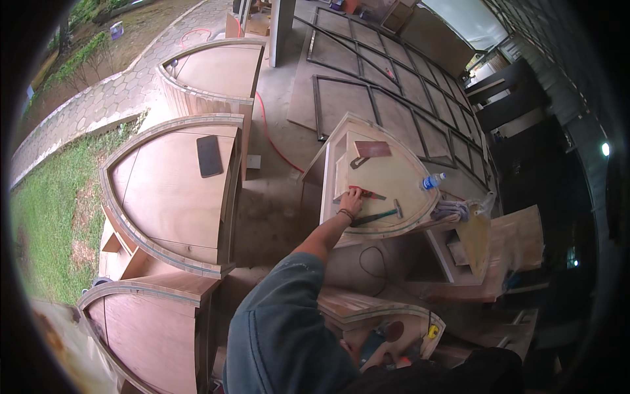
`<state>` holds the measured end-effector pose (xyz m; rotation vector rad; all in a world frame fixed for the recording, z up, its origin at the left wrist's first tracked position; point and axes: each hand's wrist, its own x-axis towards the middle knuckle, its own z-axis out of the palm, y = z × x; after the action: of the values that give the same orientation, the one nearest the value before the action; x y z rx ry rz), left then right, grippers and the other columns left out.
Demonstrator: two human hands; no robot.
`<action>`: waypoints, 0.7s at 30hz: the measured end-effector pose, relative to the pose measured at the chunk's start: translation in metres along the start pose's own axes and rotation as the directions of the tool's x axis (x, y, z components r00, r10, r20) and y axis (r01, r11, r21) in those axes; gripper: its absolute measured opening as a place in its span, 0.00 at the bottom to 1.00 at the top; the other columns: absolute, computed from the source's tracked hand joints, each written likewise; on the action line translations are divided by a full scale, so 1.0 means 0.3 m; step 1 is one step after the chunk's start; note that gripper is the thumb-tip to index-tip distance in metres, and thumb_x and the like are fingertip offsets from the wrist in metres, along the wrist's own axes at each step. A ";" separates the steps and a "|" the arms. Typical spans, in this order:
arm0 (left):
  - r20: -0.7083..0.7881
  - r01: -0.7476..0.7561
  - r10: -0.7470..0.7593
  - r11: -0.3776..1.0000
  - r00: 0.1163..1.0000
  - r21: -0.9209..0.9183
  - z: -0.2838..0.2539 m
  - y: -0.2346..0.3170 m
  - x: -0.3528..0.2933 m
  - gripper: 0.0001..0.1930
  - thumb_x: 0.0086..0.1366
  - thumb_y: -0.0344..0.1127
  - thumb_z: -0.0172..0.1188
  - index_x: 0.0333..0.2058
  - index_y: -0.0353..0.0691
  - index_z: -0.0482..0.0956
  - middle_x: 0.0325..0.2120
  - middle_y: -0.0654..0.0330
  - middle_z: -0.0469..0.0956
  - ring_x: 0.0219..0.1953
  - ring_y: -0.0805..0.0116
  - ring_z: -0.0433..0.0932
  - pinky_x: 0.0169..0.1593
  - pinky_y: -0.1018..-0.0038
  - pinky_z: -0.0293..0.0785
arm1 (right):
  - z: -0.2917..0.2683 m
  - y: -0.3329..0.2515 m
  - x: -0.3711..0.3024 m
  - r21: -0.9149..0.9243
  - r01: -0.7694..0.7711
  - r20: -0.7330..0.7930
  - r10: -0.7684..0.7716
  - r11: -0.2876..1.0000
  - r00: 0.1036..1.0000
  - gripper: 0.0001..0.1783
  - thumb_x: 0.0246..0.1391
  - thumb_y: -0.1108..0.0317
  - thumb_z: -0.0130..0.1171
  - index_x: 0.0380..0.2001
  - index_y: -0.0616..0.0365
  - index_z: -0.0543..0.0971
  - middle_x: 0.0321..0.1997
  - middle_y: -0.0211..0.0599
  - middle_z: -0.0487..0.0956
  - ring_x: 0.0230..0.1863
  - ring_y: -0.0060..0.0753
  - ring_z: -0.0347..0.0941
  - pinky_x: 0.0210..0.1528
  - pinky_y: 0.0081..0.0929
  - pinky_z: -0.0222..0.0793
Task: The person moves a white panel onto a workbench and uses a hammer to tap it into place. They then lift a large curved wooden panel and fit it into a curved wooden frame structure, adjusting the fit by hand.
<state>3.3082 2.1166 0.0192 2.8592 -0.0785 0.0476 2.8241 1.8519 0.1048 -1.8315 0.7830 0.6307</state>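
My left arm, in a dark green sleeve, reaches forward over a curved, pointed wooden cabinet piece (400, 171). On its top, my left hand (353, 199), with bands at the wrist, closes on a slim red tool (373, 194); its exact kind I cannot make out. Just nearer lies a hammer (377, 217) with a dark green handle. Farther off are a reddish-brown rectangular block (372, 149) and a small dark angled piece (358, 162) against it. A clear water bottle with a blue label (432, 181) lies at the right rim. My right hand does not show clearly.
Three similar arch-shaped wooden pieces stand at left, one bearing a dark flat rectangle (209, 156). Black metal frames (394, 98) lie on the floor beyond. A red hose (266, 131) crosses the floor. A power tool (374, 341) and yellow tape measure (432, 331) lie nearby.
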 end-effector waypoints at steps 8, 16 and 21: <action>-0.146 0.119 -0.157 0.963 0.977 -0.240 0.006 -0.029 -0.002 0.15 0.69 0.37 0.52 0.51 0.45 0.79 0.49 0.58 0.78 0.51 0.61 0.77 0.49 0.62 0.74 | 0.102 -0.005 0.003 -0.098 0.044 0.043 -0.040 0.994 0.998 0.18 0.66 0.61 0.58 0.49 0.65 0.79 0.38 0.40 0.83 0.40 0.30 0.81 0.41 0.27 0.77; -0.136 0.162 -0.211 0.940 0.968 -0.302 -0.014 -0.078 -0.068 0.12 0.68 0.39 0.54 0.46 0.41 0.77 0.45 0.53 0.80 0.50 0.56 0.79 0.48 0.61 0.76 | 0.103 0.076 0.026 -0.257 0.323 0.205 -0.275 0.911 0.939 0.20 0.64 0.59 0.61 0.49 0.67 0.81 0.41 0.44 0.84 0.42 0.33 0.81 0.47 0.27 0.74; -0.078 0.175 -0.219 0.911 0.973 -0.373 -0.028 -0.139 -0.105 0.12 0.70 0.37 0.49 0.46 0.38 0.75 0.44 0.48 0.81 0.48 0.50 0.81 0.45 0.56 0.77 | 0.162 -0.040 0.006 -0.417 0.334 0.191 -0.278 0.845 0.941 0.22 0.64 0.57 0.61 0.50 0.66 0.81 0.39 0.42 0.84 0.41 0.32 0.81 0.46 0.29 0.74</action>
<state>3.2790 2.1604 0.0146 2.4710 0.2066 0.1449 2.8310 1.9000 0.0931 -2.2487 0.2541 0.7457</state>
